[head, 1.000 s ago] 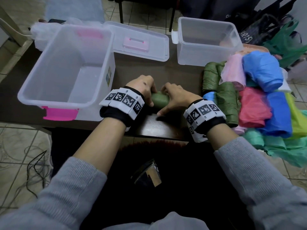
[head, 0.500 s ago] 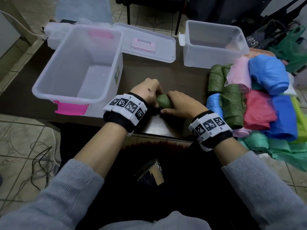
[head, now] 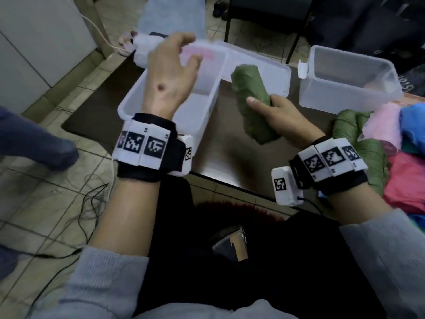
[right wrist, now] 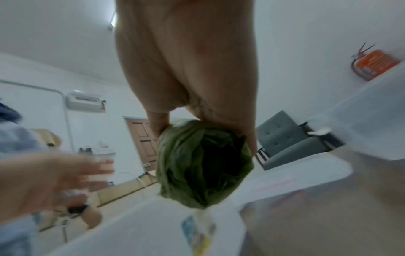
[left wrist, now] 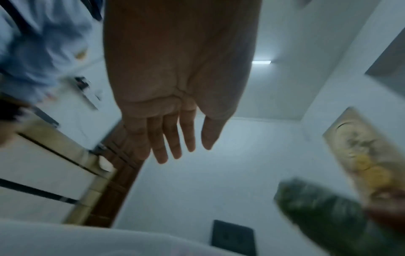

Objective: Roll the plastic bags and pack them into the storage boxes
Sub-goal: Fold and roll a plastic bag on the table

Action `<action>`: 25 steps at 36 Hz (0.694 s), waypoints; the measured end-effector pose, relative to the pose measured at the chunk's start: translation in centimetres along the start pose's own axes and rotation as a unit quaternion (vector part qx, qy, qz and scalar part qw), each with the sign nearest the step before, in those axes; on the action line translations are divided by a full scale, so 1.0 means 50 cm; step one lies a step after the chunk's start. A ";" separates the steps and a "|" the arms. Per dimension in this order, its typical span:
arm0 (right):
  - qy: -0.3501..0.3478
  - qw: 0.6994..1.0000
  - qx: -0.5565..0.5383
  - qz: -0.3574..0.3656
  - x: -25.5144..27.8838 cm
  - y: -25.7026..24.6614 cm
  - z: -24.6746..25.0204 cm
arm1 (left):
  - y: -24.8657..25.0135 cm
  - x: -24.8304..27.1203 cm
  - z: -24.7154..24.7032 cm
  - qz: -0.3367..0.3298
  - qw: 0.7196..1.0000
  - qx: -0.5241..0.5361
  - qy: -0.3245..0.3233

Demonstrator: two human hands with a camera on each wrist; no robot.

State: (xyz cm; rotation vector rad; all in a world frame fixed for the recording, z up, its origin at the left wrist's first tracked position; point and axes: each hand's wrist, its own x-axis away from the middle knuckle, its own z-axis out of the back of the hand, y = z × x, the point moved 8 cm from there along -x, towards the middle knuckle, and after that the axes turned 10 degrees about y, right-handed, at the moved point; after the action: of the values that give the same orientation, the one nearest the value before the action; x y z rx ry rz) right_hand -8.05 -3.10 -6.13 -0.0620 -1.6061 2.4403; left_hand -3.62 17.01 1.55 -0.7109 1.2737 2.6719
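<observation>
My right hand (head: 273,111) grips a rolled green plastic bag (head: 251,104) and holds it raised above the dark table, just right of the large clear storage box (head: 128,107). The right wrist view looks into the roll's end (right wrist: 203,162), with thumb and fingers curled round it. My left hand (head: 174,65) hovers over the large box with its fingers straight and spread, holding nothing; the left wrist view shows its bare palm (left wrist: 173,121) and the green roll (left wrist: 317,207) blurred at the lower right. A smaller clear box (head: 345,97) stands at the back right.
The large box's lid (head: 264,74) lies flat behind it. Rolled green, pink, blue and red bags (head: 391,157) are piled at the table's right end. Cables (head: 92,203) trail on the tiled floor at the left. A dark object (head: 232,242) rests on my lap.
Both hands were pressing the green roll on the table. Now the right hand has lifted the roll up alone, and the left hand has let go and risen over the large box.
</observation>
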 end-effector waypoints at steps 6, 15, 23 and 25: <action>-0.013 0.994 -0.080 0.069 -0.027 -0.131 -0.078 | -0.233 0.002 0.077 0.216 0.970 -0.111 -0.001; 0.056 0.990 0.019 0.129 -0.073 -0.195 -0.191 | -0.295 0.051 0.061 0.277 0.961 -0.020 -0.016; 0.198 0.875 0.397 0.196 -0.083 -0.167 -0.194 | -0.248 0.066 0.079 0.189 0.979 0.040 0.064; 0.197 0.867 0.418 0.187 -0.086 -0.157 -0.198 | -0.242 0.072 0.074 0.173 0.981 0.060 0.065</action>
State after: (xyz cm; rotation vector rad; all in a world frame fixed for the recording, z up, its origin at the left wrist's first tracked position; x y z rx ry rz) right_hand -1.09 7.94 -3.32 -0.7221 -0.3065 2.9253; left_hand -4.76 27.23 -6.66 -0.7172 1.7197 2.8164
